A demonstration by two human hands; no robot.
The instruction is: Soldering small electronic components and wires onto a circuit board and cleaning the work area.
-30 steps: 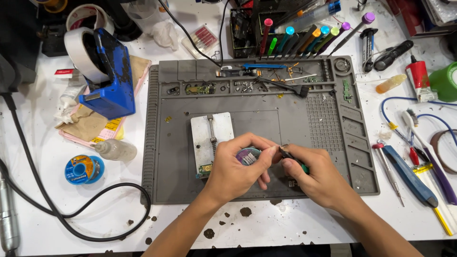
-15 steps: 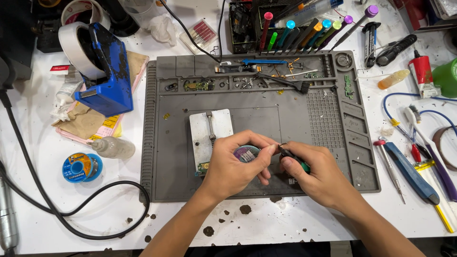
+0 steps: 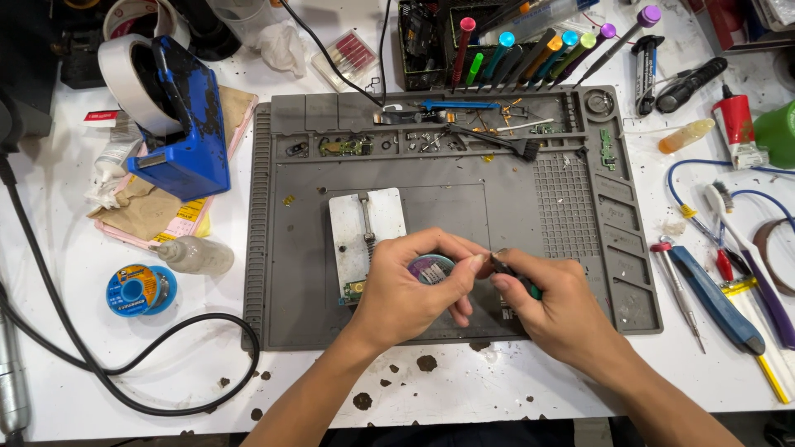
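Note:
My left hand (image 3: pixel 410 290) is wrapped around a small round tin (image 3: pixel 431 268) with a purple-grey top, held low over the grey work mat (image 3: pixel 464 186). My right hand (image 3: pixel 553 305) grips a thin dark tool with a green handle (image 3: pixel 517 280); its tip meets the tin's right rim at my left thumb. Just left of my hands a white metal holder plate (image 3: pixel 364 228) lies on the mat, with a small green circuit board (image 3: pixel 354 289) at its lower end, partly hidden by my left hand.
A blue tape dispenser (image 3: pixel 178 116) and a solder spool (image 3: pixel 132 290) sit left of the mat, with a black cable (image 3: pixel 124 389) looping below. Colour-capped screwdrivers (image 3: pixel 530 50) stand at the back. Pens, tweezers and a blue-handled tool (image 3: pixel 716 298) lie on the right.
Both hands stay together over the mat's lower middle, with the tool tip still at the tin. Only slight finger shifts show.

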